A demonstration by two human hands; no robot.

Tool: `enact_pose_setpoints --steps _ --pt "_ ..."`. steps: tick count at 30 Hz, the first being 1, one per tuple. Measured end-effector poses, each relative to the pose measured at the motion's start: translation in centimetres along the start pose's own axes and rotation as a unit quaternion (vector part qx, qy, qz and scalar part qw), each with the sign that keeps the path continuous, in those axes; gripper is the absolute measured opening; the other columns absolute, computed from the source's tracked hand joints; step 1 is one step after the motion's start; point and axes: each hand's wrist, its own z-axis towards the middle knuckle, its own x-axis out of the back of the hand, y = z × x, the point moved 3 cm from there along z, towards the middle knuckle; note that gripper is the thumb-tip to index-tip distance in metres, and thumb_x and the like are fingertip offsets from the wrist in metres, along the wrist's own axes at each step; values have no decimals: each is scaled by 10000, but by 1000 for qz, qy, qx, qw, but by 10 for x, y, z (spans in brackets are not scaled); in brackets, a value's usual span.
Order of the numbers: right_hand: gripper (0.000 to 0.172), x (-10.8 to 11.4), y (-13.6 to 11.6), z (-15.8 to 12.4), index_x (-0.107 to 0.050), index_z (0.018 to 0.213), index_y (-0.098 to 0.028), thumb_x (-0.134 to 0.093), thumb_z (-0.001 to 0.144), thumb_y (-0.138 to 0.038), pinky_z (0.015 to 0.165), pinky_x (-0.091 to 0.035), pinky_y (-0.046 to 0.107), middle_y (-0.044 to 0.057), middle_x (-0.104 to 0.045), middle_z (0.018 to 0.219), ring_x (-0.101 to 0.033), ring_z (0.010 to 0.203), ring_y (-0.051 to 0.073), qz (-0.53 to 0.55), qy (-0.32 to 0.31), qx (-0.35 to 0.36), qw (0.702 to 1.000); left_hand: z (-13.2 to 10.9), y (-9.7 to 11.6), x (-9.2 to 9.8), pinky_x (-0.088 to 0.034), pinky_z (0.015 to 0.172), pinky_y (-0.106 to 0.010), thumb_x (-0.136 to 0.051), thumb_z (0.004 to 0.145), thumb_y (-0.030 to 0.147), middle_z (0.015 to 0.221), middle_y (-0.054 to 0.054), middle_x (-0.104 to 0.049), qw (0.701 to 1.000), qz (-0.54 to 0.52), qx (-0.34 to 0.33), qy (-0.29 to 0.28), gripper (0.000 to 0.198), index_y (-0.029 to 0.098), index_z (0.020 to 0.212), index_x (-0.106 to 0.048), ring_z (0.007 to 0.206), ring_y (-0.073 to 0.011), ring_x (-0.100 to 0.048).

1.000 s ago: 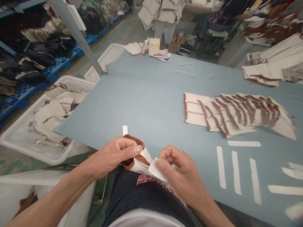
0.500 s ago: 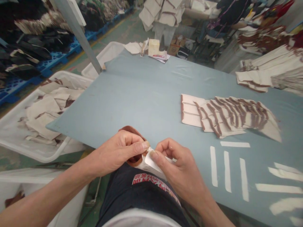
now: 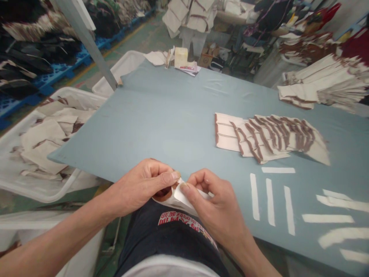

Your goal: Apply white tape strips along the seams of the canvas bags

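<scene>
My left hand (image 3: 144,186) and my right hand (image 3: 210,204) meet at the near edge of the grey-blue table (image 3: 173,115). Both pinch a small cream fabric piece with brown trim (image 3: 175,198), thumb tips almost touching. A white strip on that piece sits under my right thumb. Most of the piece is hidden by my fingers. Farther right on the table lies a fanned row of finished cream pieces with brown edging (image 3: 265,138). Several white strips (image 3: 271,200) lie loose on the table to the right of my hands.
A white tub of cream fabric pieces (image 3: 43,142) stands left of the table, a second tub (image 3: 123,69) behind it. Stacked cream pieces (image 3: 319,86) lie at the far right. A metal post (image 3: 86,42) rises at the left. A small box and papers (image 3: 184,61) sit at the far edge.
My hands have drawn closer together, folding the fabric piece smaller so less brown trim shows. The view has shifted slightly right.
</scene>
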Motion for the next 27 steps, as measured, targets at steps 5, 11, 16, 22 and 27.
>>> enact_pose_setpoints --steps 5,11,16,22,27 --pt "238 -2 3 -4 -657 735 -198 -655 935 -328 491 -356 205 -69 -568 535 -500 452 79 -30 9 18 999 -1 -1 -4 -252 524 -232 -632 954 580 594 44 -415 1000 7 -10 6 536 188 626 -471 564 -93 -314" --pt "239 -2 0 -8 -644 726 -207 -653 930 -332 477 -349 207 -72 -561 523 -493 440 81 -32 12 21 999 -5 -3 -7 -271 535 -230 -600 971 576 602 40 -424 1000 18 -16 14 537 183 625 -479 568 -94 -328" --pt "239 -5 1 -10 -630 725 -217 -657 920 -353 477 -332 218 -81 -533 501 -472 424 84 -57 25 8 998 -6 -7 -8 -270 531 -237 -625 939 654 628 30 -446 999 18 -2 41 568 174 651 -523 569 -98 -337" --pt "262 -7 8 -10 -597 703 -222 -663 913 -364 476 -313 221 -81 -524 497 -462 423 83 -62 36 7 997 -5 -7 -10 -284 556 -256 -532 975 693 620 42 -396 998 33 -16 53 606 179 653 -516 581 -111 -327" --pt "249 -7 11 -11 -610 716 -213 -666 914 -353 462 -305 212 -79 -532 501 -466 419 78 -58 55 34 996 -11 0 -11 -344 626 -259 -609 932 569 706 14 -535 996 80 -6 40 443 155 785 -666 660 -136 -446"
